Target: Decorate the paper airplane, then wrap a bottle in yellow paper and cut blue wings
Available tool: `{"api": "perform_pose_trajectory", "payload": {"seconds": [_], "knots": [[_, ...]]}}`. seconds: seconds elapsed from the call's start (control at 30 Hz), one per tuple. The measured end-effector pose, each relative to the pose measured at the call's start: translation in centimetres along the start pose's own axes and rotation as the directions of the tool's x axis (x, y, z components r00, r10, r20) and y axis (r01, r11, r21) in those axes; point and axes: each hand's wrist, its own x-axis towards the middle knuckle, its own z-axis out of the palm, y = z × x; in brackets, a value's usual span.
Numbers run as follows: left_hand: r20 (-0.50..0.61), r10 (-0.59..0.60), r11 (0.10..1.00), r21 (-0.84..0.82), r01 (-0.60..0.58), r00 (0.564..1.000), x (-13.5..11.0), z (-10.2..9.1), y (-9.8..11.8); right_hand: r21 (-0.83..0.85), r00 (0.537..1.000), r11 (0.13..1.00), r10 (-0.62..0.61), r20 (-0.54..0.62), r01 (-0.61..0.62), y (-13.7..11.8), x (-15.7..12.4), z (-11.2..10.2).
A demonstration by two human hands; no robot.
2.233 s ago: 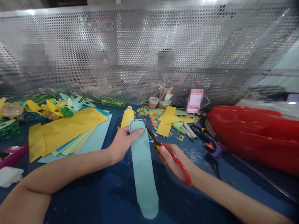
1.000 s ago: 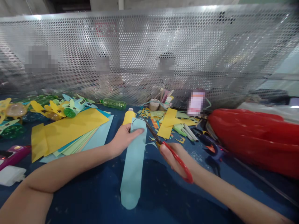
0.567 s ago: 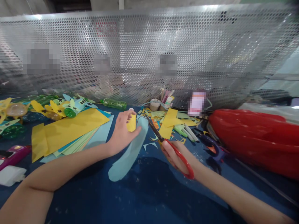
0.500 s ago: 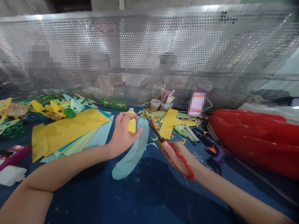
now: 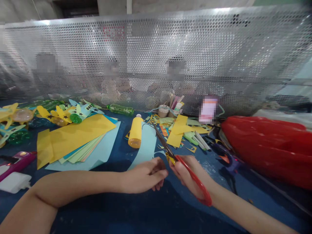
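Note:
My right hand (image 5: 188,174) grips red-handled scissors (image 5: 192,175), their dark blades pointing away and to the left. The blade tips reach the far right edge of a light blue paper strip (image 5: 148,139), which has a dark curved line near its far end. My left hand (image 5: 149,175) lies over the strip's near part and hides that end. Its fingers are loosely curled with the thumb apart, and I see nothing in them. A yellow-wrapped bottle (image 5: 135,133) with a white cap lies left of the strip. A thin blue offcut (image 5: 159,152) lies between the hands.
Coloured paper sheets (image 5: 73,139) lie at left, near bottle-and-paper planes (image 5: 60,113) and a magenta tool (image 5: 21,162). Behind are a green bottle (image 5: 120,109), yellow paper scraps (image 5: 177,130) and cups (image 5: 163,111). A red bag (image 5: 263,149) and purple tool (image 5: 230,162) are at right.
My left hand has moved from the strip's far end beside the yellow bottle toward me, uncovering the bottle. My right hand with the scissors has shifted slightly toward me and to the right.

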Motion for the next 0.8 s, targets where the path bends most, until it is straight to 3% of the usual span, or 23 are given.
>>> {"api": "perform_pose_trajectory", "payload": {"seconds": [0.17,0.3,0.43,0.8], "knots": [[-0.064,0.048,0.992,-0.112,-0.055,0.997,0.1,0.7,-1.0,0.057,0.998,0.998,-0.036,-0.047,0.038,-0.3,-0.5,0.3],[-0.135,0.107,0.984,-0.125,-0.124,0.985,-0.3,1.0,-1.4,0.140,0.994,0.990,0.008,-0.107,0.007,-0.5,-0.8,0.5],[-0.192,0.207,0.975,-0.036,-0.218,0.959,-0.6,0.9,-1.7,0.171,0.995,0.985,0.031,-0.096,-0.014,-0.1,-0.6,0.7],[-0.374,0.292,0.951,0.209,-0.227,0.880,0.0,-0.1,-3.1,0.363,0.981,0.927,0.151,-0.122,-0.097,0.9,0.0,1.5]]}}
